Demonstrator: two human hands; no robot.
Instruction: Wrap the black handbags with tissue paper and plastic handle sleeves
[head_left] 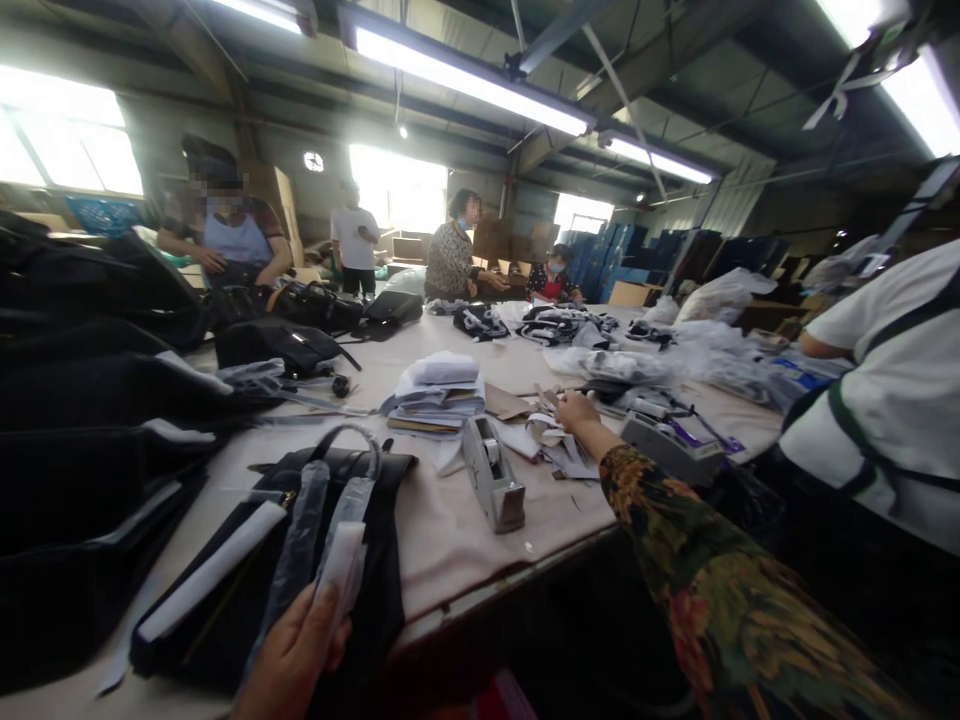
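My left hand (296,650) is at the bottom edge, fingers pinched round the plastic-wrapped strap (337,545) of a black handbag (330,560) that lies flat on the table. My right hand (579,410), on an arm in a flowered sleeve, reaches far out across the table. Its fingers rest among paper and card scraps (551,440) beside a stack of folded papers (439,395). I cannot make out whether those fingers hold anything. A grey tape dispenser (491,475) stands between the two hands.
Black bags (90,420) are piled along the left. A second tape dispenser (667,445) sits to the right, near a person in a white shirt (892,390). Several other people work at the far end of the long table (450,540). Plastic bags (712,350) cover the far right.
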